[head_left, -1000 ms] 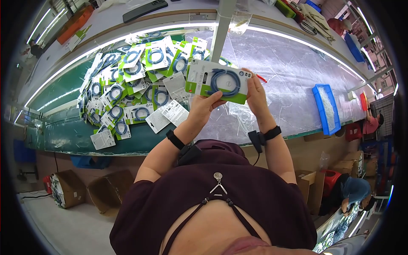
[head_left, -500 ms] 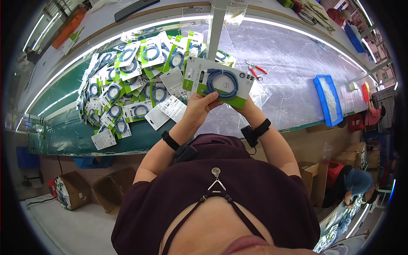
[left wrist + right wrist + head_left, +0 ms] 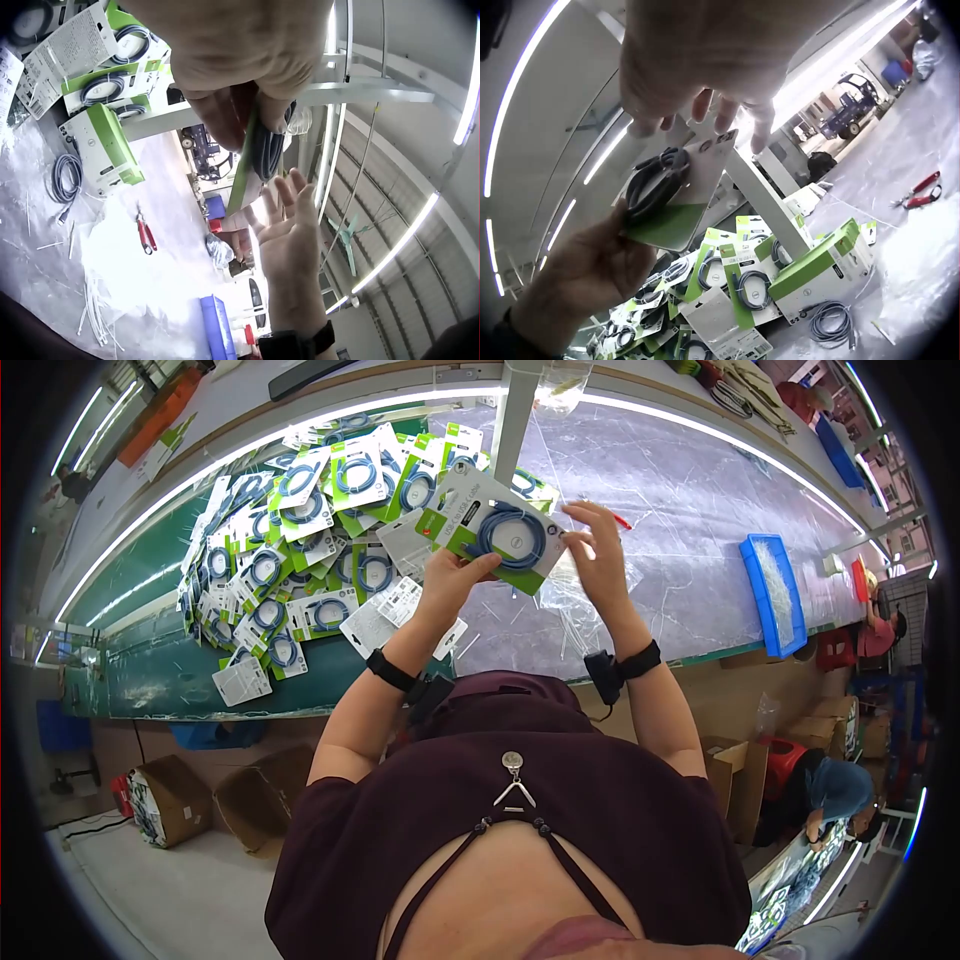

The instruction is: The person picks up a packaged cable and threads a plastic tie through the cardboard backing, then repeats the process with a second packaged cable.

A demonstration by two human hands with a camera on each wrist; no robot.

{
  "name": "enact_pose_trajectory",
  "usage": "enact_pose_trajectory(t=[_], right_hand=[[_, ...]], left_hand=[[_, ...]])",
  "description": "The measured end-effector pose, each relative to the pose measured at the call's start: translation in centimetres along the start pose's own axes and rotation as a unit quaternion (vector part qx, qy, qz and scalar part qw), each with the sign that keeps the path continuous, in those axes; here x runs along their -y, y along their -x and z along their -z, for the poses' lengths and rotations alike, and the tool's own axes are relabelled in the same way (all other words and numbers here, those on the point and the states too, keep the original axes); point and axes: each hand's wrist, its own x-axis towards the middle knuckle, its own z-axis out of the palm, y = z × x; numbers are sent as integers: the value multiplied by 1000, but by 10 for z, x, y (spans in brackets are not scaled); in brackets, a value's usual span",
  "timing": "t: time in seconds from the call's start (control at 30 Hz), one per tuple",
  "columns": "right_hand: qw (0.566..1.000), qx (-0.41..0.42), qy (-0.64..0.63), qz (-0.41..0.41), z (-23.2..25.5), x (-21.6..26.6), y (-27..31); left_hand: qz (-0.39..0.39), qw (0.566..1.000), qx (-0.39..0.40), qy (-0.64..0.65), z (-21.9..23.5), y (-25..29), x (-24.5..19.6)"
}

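A white and green card (image 3: 470, 502) with a coiled blue cable (image 3: 512, 535) on it is tilted above the table. The left hand (image 3: 450, 582) pinches its lower left edge, thumb on the front, in the head view. At the card's right edge is the right hand (image 3: 602, 560), its fingers loosely bent and spread; in the right wrist view that hand (image 3: 697, 67) is above the card's end, holding nothing. The left wrist view has the left hand (image 3: 240, 60) gripping the card edge-on.
Many similar cable cards (image 3: 330, 610) are piled at the left. Red-handled pliers (image 3: 145, 231), a loose coiled cable (image 3: 67, 178) and clear plastic lie on the table. A blue tray (image 3: 773, 595) stands at the right, and a metal post (image 3: 513, 425) rises behind the card.
The card has shifted slightly left and tilted, its left end lower. The right hand, behind the card half a second ago, has come out to its right side.
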Motion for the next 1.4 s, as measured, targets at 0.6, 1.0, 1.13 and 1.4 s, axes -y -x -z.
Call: enact_pose_trajectory(t=[0.6, 1.0, 1.13, 1.4], right_hand=[[993, -87, 24, -75, -38, -6, 9], [989, -71, -38, -125, -43, -21, 11], [986, -19, -103, -128, -35, -10, 3], [971, 4, -68, -230, 62, -70, 34]], left_hand=[[-32, 983, -1, 182, -56, -7, 32], [-242, 943, -27, -226, -54, -17, 58], [-165, 986, 25, -20, -61, -16, 37], [31, 977, -20, 210, -37, -13, 49]])
